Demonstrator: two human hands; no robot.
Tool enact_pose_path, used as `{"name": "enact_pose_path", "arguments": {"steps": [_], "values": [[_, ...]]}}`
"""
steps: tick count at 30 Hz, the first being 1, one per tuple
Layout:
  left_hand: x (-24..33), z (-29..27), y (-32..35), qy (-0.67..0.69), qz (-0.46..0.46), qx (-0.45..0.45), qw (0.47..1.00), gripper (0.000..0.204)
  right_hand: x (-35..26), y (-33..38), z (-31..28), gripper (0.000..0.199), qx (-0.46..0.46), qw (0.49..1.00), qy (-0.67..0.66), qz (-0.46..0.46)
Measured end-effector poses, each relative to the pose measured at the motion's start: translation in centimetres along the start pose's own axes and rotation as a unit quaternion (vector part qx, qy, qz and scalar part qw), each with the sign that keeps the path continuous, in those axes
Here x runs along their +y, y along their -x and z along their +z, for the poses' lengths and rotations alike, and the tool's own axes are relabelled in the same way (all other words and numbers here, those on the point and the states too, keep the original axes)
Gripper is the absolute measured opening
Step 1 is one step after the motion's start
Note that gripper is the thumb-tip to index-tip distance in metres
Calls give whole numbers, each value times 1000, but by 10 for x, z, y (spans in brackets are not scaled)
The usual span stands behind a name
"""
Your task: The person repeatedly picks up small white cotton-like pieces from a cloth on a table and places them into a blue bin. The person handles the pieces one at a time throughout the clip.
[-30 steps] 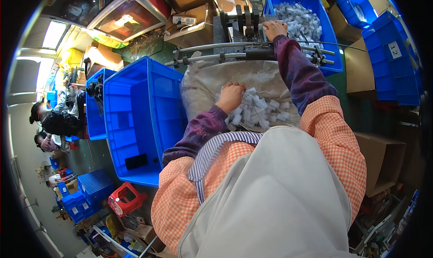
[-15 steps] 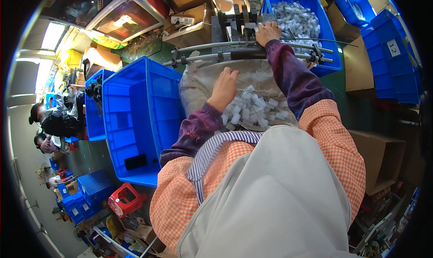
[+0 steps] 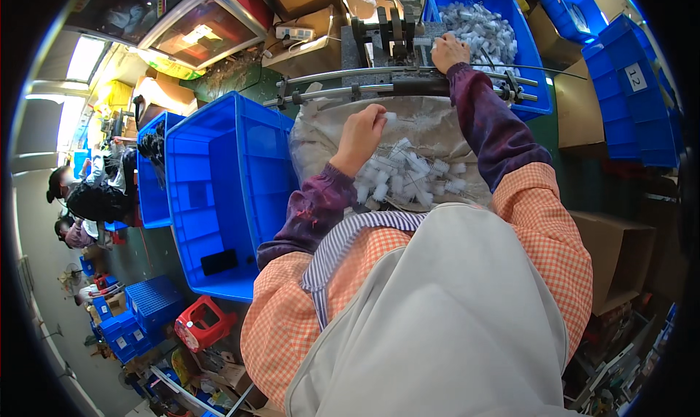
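A machine (image 3: 397, 34) with dark upright parts and long metal rods (image 3: 328, 76) stands in front of me. Beside it, at the blue bin's near left edge, my right hand (image 3: 450, 53) has its fingers closed; what they hold, if anything, is hidden. Lower and further left, my left hand (image 3: 359, 138) pinches a small white brush (image 3: 391, 117). Under that hand a beige cloth (image 3: 317, 136) bears a heap of small white bristled brushes (image 3: 408, 175). More small white and clear pieces (image 3: 477, 34) fill the blue bin (image 3: 531, 49) at the far right.
On my left stands a deep blue bin (image 3: 246, 118) with a dark flat object (image 3: 219, 262) at its bottom. Cardboard boxes (image 3: 612, 253) and stacked blue crates (image 3: 631, 89) are at the right. A red stool (image 3: 204, 322) sits lower left. Other people (image 3: 95, 195) sit at far left.
My right hand has moved right, away from the machine's middle toward the blue bin. My left hand has shifted slightly left and down, and a white brush now shows at its fingertips.
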State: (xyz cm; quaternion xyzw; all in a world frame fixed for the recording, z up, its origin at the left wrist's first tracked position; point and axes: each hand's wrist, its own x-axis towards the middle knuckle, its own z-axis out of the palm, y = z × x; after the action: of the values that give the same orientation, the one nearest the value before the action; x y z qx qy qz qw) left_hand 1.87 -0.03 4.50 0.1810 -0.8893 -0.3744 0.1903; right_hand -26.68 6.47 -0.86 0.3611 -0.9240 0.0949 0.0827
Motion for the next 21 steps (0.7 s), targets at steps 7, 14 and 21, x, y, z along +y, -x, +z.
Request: {"name": "enact_pose_path", "arguments": {"steps": [7,14,21], "values": [[20,7,-12,30,42,-7,999,18,37,-24,-42,27,-128,984,110,54],[35,19,-30,36,73,13,997,18,70,27,-70,38,-23,999,-27,-24],[33,29,-40,5,41,14,999,27,-4,64,-66,26,-200,837,-443,-249]]}}
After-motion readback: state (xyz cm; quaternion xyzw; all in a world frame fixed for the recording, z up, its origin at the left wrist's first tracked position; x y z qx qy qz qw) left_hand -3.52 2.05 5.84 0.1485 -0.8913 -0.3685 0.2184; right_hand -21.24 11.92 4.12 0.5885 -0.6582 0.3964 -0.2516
